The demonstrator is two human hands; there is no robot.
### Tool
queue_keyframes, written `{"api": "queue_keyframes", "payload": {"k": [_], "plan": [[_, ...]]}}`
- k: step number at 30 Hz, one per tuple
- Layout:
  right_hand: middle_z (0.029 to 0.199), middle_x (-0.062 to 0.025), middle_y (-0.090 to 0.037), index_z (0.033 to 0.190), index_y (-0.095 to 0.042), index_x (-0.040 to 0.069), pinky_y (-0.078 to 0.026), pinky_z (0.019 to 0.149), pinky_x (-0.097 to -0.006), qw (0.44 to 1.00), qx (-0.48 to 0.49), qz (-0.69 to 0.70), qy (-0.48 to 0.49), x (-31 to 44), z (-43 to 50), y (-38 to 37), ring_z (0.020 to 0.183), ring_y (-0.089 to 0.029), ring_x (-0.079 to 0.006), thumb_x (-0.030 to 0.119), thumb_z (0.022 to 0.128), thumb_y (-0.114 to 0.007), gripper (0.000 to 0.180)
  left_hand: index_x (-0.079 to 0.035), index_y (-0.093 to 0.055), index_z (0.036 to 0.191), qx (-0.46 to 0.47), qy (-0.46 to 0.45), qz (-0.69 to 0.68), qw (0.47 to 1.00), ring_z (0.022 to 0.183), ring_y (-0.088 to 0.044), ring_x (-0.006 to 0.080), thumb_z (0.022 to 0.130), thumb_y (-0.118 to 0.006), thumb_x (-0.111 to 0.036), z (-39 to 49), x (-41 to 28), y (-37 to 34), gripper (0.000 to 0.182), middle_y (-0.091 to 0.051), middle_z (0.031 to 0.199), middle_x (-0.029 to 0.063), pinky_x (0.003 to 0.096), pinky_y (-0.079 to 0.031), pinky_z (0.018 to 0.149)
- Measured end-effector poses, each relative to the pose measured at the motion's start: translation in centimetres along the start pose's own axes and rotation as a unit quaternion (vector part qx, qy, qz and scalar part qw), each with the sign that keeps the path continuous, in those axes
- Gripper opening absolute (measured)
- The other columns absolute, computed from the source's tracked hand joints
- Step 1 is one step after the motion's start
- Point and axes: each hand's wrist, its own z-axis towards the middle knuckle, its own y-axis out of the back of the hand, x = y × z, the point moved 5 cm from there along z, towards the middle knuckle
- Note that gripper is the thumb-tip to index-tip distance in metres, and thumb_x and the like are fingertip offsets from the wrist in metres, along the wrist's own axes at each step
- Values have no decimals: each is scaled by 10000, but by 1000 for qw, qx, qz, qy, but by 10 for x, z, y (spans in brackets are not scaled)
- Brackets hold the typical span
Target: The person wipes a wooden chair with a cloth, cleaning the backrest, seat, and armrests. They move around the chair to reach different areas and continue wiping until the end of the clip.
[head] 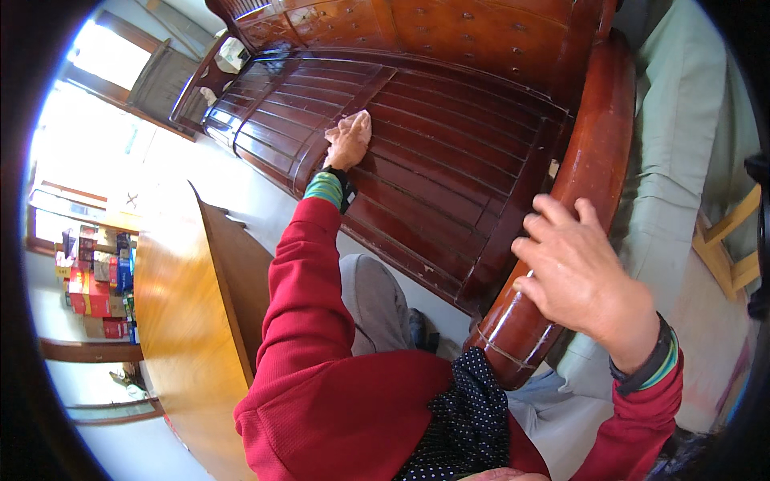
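Observation:
My left hand [347, 146] is on a pale pink cloth [361, 125], which bunches out around the fingers. Hand and cloth are on the slatted seat of a dark reddish-brown wooden bench [445, 141], near a crosswise seat rail. My right hand [568, 267], its fingers spread and bent, is over the bench's rounded wooden armrest [592, 144]. Nothing shows in this hand; whether it touches the armrest cannot be told. Narrow dark gaps run between the seat slats.
The bench's carved backrest [469, 30] rises behind the seat. Pale green fabric [677, 132] hangs beyond the armrest, near a light wooden frame [728, 252]. A yellowish wooden tabletop [180, 300] is at left, with boxes [96, 288] beyond. White items lie at the bench's far end.

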Motion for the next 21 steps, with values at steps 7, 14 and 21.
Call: {"api": "queue_keyframes", "payload": {"k": [7, 14, 21], "plan": [[998, -37, -694, 939, -773, 114, -433, 952, -442, 996, 49, -64, 39, 11, -9, -3, 1077, -585, -209, 296, 893, -687, 207, -321, -322, 1565, 11, -23, -36, 999, 1378, -365, 560, 890, -547, -167, -42, -73, 13, 728, -376, 1547, 226, 654, -281, 1146], [923, -43, -665, 870, -757, 103, -448, 881, -415, 999, -18, -11, 49, 10, -12, 2, 1025, -582, -220, 277, 843, -722, 179, -293, -399, 1522, 40, 35, -73, 996, 1389, -365, 524, 871, -578, -163, -63, -132, 29, 687, -382, 1543, 199, 638, -358, 1108], [937, -76, -649, 884, -722, 41, -438, 884, -398, 996, -44, 33, 77, 10, -11, 12, 1021, -592, -258, 252, 729, -800, 272, -139, -635, 1286, -48, -1, -36, 998, 1192, -585, 444, 825, -642, -185, -67, -143, 36, 464, -596, 1305, 197, 561, -469, 1008]]}}
